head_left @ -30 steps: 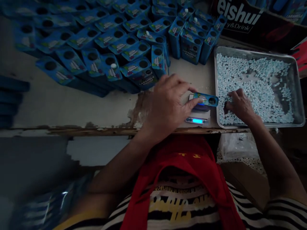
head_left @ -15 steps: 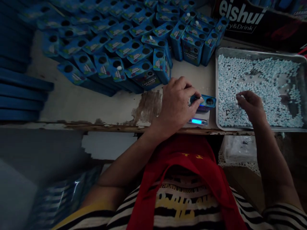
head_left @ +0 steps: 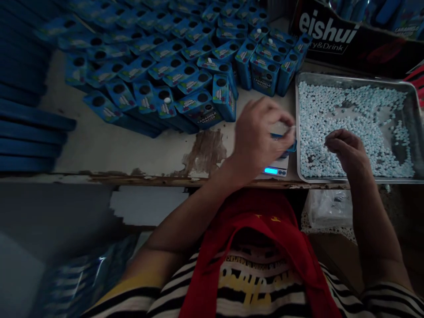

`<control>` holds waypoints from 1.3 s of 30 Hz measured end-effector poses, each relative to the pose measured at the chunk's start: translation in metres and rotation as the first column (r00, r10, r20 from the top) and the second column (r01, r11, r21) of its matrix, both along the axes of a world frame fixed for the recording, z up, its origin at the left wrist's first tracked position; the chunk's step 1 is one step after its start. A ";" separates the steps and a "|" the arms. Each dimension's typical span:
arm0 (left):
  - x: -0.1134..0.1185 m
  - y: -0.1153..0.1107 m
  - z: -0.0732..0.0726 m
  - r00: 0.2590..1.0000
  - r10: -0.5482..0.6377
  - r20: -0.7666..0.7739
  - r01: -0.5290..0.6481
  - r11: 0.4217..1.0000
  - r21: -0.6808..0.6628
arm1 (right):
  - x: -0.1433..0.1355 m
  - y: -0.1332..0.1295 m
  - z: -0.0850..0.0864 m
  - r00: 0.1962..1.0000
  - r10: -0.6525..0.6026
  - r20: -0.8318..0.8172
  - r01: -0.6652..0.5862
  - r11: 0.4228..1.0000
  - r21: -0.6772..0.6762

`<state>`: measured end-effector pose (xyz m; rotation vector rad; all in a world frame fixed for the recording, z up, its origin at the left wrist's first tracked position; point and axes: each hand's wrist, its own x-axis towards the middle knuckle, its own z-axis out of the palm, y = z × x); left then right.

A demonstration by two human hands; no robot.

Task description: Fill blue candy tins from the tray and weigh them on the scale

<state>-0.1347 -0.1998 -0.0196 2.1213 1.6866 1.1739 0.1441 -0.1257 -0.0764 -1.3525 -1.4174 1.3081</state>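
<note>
My left hand [head_left: 260,132] is over a small scale [head_left: 276,169] with a lit blue display, its thumb and forefinger pinched near the tray's left rim. A tiny pale thing shows at the fingertips, too blurred to name. Partly hidden under this hand, a blue box [head_left: 292,145] lies on the scale. My right hand [head_left: 346,148] is above the small white and pale blue candies [head_left: 364,121] in a metal tray [head_left: 297,128], fingers pinched together; what they hold, if anything, is hidden.
Rows of upright blue boxes [head_left: 200,108] with round holes on top cover the back of the table [head_left: 149,152]. Blue stacks [head_left: 29,132] stand at the left. A black carton [head_left: 354,39] is behind the tray. A clear plastic bag [head_left: 327,207] lies below the table edge.
My left hand has lifted off the blue box and moved right, towards the tray. My right hand stays over the candies, its fingers drawn closer together. The view has shifted slightly.
</note>
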 end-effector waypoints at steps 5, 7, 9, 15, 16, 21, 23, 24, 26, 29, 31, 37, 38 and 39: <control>0.018 0.031 0.035 0.995 -0.097 -0.020 0.095 0.992 -0.081 | 0.017 0.006 -0.004 0.942 -0.037 0.332 -0.019 0.987 0.162; -0.007 0.031 0.030 0.998 -0.007 -0.058 0.004 0.999 -0.042 | 0.029 0.004 -0.007 0.833 -0.110 0.543 -0.074 0.949 0.305; -0.037 0.026 0.017 0.998 0.059 -0.020 -0.059 0.998 -0.007 | 0.036 -0.001 -0.010 0.789 -0.138 0.598 -0.103 0.931 0.351; -0.054 0.016 -0.006 0.990 -0.144 0.006 0.144 0.988 -0.062 | 0.013 -0.005 -0.021 0.767 -0.229 0.600 -0.079 0.894 0.441; -0.051 0.016 -0.006 0.985 -0.170 -0.043 0.167 0.983 -0.071 | 0.008 -0.006 -0.022 0.734 -0.238 0.636 -0.135 0.867 0.480; -0.057 0.007 -0.007 0.974 -0.193 -0.122 0.180 0.977 -0.113 | 0.001 -0.023 -0.021 0.672 -0.209 0.710 -0.297 0.803 0.517; -0.062 0.004 -0.011 0.966 -0.219 -0.137 0.203 0.971 -0.123 | -0.001 -0.030 -0.024 0.682 -0.202 0.703 -0.291 0.807 0.514; -0.063 0.004 -0.013 0.961 -0.236 -0.145 0.218 0.968 -0.127 | -0.002 -0.033 -0.025 0.689 -0.206 0.695 -0.285 0.805 0.521; -0.058 0.007 -0.019 0.951 -0.264 -0.162 0.243 0.960 -0.138 | -0.005 -0.036 -0.029 0.704 -0.224 0.674 -0.271 0.793 0.546; -0.036 0.013 -0.025 0.937 -0.296 -0.185 0.264 0.947 -0.182 | -0.010 -0.038 -0.026 0.743 -0.222 0.631 -0.243 0.790 0.564; -0.022 0.012 -0.027 0.913 -0.360 -0.190 0.309 0.917 -0.253 | -0.016 -0.036 -0.017 0.775 -0.218 0.594 -0.200 0.806 0.557; -0.081 -0.037 -0.009 0.955 -0.257 -0.150 0.236 0.961 -0.143 | -0.079 -0.006 0.014 0.875 -0.236 0.423 -0.084 0.786 0.613; -0.110 -0.052 -0.001 0.980 -0.157 -0.125 0.145 0.984 -0.102 | -0.101 -0.003 0.018 0.893 -0.188 0.409 -0.118 0.778 0.616; -0.143 -0.068 0.009 0.995 -0.034 -0.096 0.028 0.998 -0.061 | -0.125 -0.001 0.022 0.904 -0.115 0.411 -0.181 0.769 0.613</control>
